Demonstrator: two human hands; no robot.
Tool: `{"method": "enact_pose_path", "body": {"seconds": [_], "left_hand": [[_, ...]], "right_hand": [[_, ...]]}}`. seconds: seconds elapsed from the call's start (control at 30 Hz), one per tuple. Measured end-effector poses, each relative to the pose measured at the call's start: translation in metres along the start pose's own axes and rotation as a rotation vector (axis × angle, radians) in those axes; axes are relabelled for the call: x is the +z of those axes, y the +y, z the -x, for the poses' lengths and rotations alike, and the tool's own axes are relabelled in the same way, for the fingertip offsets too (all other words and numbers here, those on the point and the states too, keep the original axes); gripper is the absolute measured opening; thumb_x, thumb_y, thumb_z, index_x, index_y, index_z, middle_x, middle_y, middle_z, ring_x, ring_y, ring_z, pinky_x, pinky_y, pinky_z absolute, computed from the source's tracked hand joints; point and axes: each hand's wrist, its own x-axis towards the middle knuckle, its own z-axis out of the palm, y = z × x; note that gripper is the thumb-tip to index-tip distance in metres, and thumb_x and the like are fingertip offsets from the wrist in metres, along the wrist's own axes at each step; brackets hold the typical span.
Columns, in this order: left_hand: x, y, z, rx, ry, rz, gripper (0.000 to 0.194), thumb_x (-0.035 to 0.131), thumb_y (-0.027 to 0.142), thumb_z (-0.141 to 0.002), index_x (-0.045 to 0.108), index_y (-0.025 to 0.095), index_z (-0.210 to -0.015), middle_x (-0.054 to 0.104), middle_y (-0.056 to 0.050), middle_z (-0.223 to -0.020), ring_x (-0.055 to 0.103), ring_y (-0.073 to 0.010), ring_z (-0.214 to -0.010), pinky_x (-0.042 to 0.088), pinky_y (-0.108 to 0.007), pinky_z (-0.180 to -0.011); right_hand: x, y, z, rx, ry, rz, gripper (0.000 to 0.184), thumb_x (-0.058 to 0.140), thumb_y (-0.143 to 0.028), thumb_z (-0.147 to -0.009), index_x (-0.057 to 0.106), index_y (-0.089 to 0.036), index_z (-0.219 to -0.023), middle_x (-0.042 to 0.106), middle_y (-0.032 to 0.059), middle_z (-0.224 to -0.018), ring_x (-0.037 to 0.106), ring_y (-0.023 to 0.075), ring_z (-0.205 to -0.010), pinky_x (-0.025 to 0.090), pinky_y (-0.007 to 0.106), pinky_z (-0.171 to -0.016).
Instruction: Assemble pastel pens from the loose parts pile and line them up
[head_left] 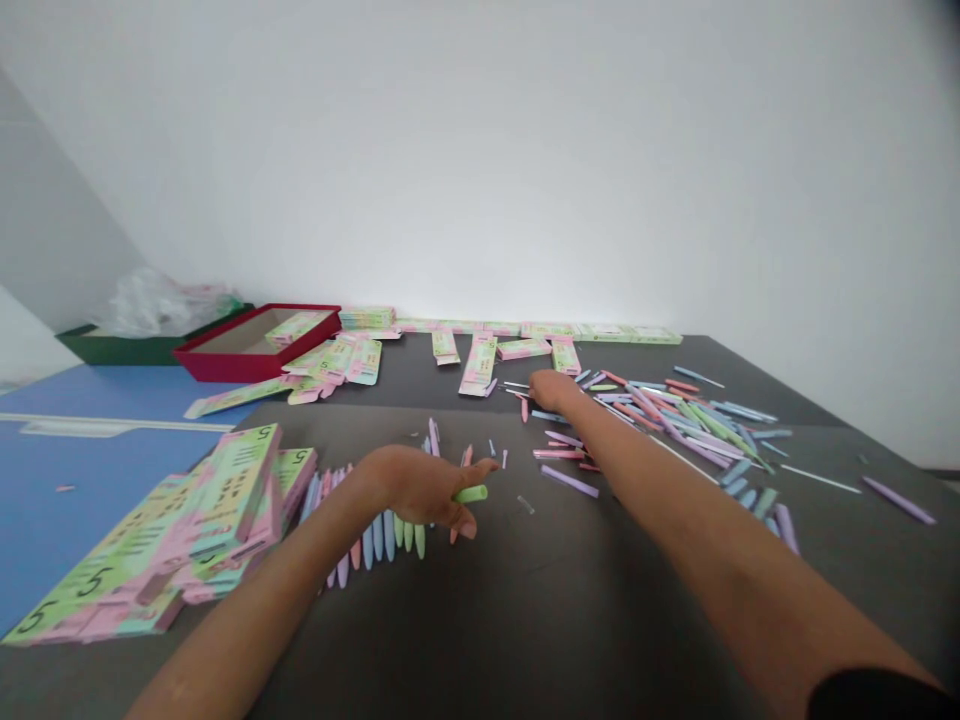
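Note:
My left hand (pixel 420 485) is above a row of pastel pens (pixel 379 538) lying side by side, and a light green pen barrel (pixel 471 494) sticks out of its grip between the thumb and fingers. At the far side, my right hand (pixel 553 390) reaches down with curled fingers to the near-left edge of a loose pile of pen parts (pixel 686 415). Its fingertips are hidden, so what they grip does not show. Thin white refills (pixel 516 388) lie beside that hand. Between my hands are a purple pen barrel (pixel 570 482) and a few small pieces.
On the left, several printed pastel boxes (pixel 232 495) are stacked. Behind them stand a red tray (pixel 225 350) and a green tray (pixel 112 348) with a plastic bag (pixel 161 305). More flat boxes (pixel 478 365) lie along the wall. A purple pen (pixel 898 500) rests far right.

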Motion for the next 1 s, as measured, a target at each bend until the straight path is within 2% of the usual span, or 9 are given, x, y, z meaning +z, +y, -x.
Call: {"method": "enact_pose_path", "body": {"seconds": [0.1, 0.3, 0.43, 0.53, 0.63, 0.73, 0.87, 1.0], "left_hand": [[-0.001, -0.002, 0.0, -0.035, -0.057, 0.032, 0.083, 0.053, 0.039, -0.089, 0.005, 0.016, -0.152, 0.067, -0.018, -0.117, 0.067, -0.0257, -0.096, 0.048, -0.029, -0.073], [0.002, -0.003, -0.002, -0.039, -0.036, -0.009, 0.082, 0.056, 0.045, -0.086, 0.012, 0.023, -0.152, 0.066, -0.017, -0.12, 0.066, -0.0314, -0.098, 0.048, -0.036, -0.077], [0.003, -0.003, -0.001, -0.032, -0.023, -0.039, 0.08, 0.056, 0.044, -0.086, 0.014, 0.024, -0.151, 0.063, -0.018, -0.123, 0.066, -0.0312, -0.098, 0.047, -0.034, -0.076], [0.003, -0.003, 0.001, -0.015, -0.029, -0.046, 0.08, 0.056, 0.045, -0.086, 0.015, 0.024, -0.151, 0.066, -0.017, -0.12, 0.066, -0.0301, -0.097, 0.047, -0.033, -0.073], [0.004, -0.004, 0.002, 0.025, -0.029, -0.025, 0.078, 0.055, 0.043, -0.086, 0.017, 0.024, -0.151, 0.067, -0.015, -0.118, 0.066, -0.0286, -0.096, 0.047, -0.031, -0.072], [0.006, -0.004, 0.001, 0.067, -0.017, -0.002, 0.077, 0.055, 0.044, -0.085, 0.021, 0.022, -0.15, 0.069, -0.014, -0.115, 0.066, -0.0278, -0.097, 0.046, -0.03, -0.073], [0.009, -0.002, -0.003, 0.091, -0.026, -0.015, 0.075, 0.054, 0.044, -0.084, 0.024, 0.021, -0.149, 0.072, -0.013, -0.105, 0.067, -0.0276, -0.092, 0.046, -0.031, -0.074], [0.009, 0.005, -0.006, 0.094, -0.082, -0.036, 0.075, 0.053, 0.042, -0.085, 0.022, 0.021, -0.15, 0.072, -0.012, -0.106, 0.067, -0.0259, -0.088, 0.046, -0.029, -0.07]], "right_hand": [[0.009, -0.001, -0.004, -0.033, 0.003, 0.016, 0.03, 0.053, -0.021, -0.087, 0.066, -0.004, -0.108, 0.065, 0.0249, -0.112, 0.062, 0.0268, -0.105, 0.044, 0.031, -0.088], [0.015, 0.005, -0.002, -0.034, 0.033, 0.045, 0.028, 0.053, -0.021, -0.087, 0.064, -0.005, -0.107, 0.064, 0.0263, -0.112, 0.061, 0.0288, -0.105, 0.043, 0.034, -0.087], [0.004, 0.013, 0.004, -0.017, 0.094, 0.02, 0.03, 0.053, -0.02, -0.085, 0.06, -0.006, -0.11, 0.065, 0.0235, -0.108, 0.063, 0.0279, -0.097, 0.044, 0.033, -0.078], [-0.012, 0.026, 0.021, 0.016, 0.169, -0.01, 0.031, 0.045, -0.02, -0.088, 0.055, -0.009, -0.115, 0.067, 0.0194, -0.104, 0.063, 0.0253, -0.091, 0.043, 0.03, -0.073], [-0.025, 0.047, 0.055, 0.039, 0.266, -0.087, 0.031, 0.037, -0.019, -0.09, 0.052, -0.013, -0.117, 0.068, 0.0132, -0.099, 0.061, 0.0203, -0.086, 0.041, 0.027, -0.07], [-0.026, 0.072, 0.106, 0.039, 0.378, -0.276, 0.028, 0.043, -0.021, -0.087, 0.054, -0.016, -0.112, 0.067, 0.0068, -0.089, 0.059, 0.017, -0.075, 0.039, 0.025, -0.064], [-0.003, 0.095, 0.178, 0.079, 0.335, -0.337, 0.025, 0.046, -0.023, -0.084, 0.056, -0.019, -0.106, 0.064, 0.0024, -0.077, 0.056, 0.0167, -0.068, 0.037, 0.025, -0.061], [0.02, 0.103, 0.229, 0.124, 0.283, -0.385, 0.031, 0.042, -0.021, -0.085, 0.055, -0.019, -0.113, 0.064, 0.0024, -0.078, 0.057, 0.0173, -0.071, 0.039, 0.026, -0.064]]}}
